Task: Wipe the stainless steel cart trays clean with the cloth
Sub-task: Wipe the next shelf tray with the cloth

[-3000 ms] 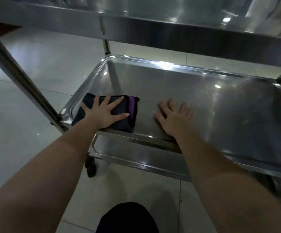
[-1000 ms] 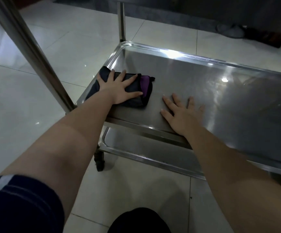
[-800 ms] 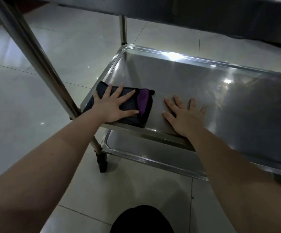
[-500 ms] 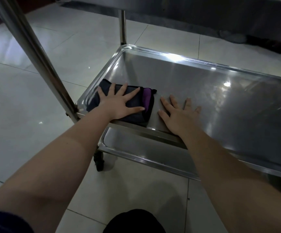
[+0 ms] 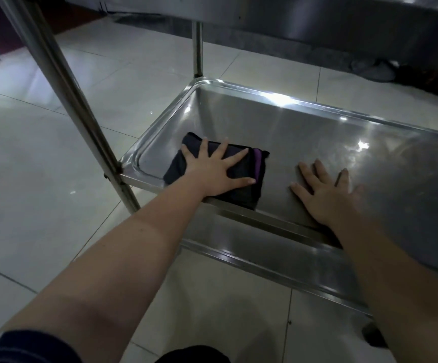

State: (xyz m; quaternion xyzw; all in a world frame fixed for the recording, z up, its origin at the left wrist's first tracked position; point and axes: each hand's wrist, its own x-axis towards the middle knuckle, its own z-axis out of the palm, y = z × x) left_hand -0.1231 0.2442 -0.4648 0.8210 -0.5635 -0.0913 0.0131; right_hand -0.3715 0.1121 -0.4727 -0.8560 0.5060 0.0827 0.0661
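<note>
Pressing the folded cloth (image 5: 244,167) flat near the front left corner of the tray (image 5: 265,121) with the left hand (image 5: 212,174), fingers splayed straight rather than curled, likely to spread pressure across the whole pad. Looks soft and matte, dark with a purple strip along its right edge, folded into a thick rectangle. Bracing just beside it with the right hand (image 5: 325,195), palm down on bare steel, fingers straight, holding nothing, probably to steady the cart. Shows smooth, glossy metal with a raised rolled rim and rounded corners; below, a second tray (image 5: 265,255); around, pale shiny floor tiles (image 5: 42,205).
</note>
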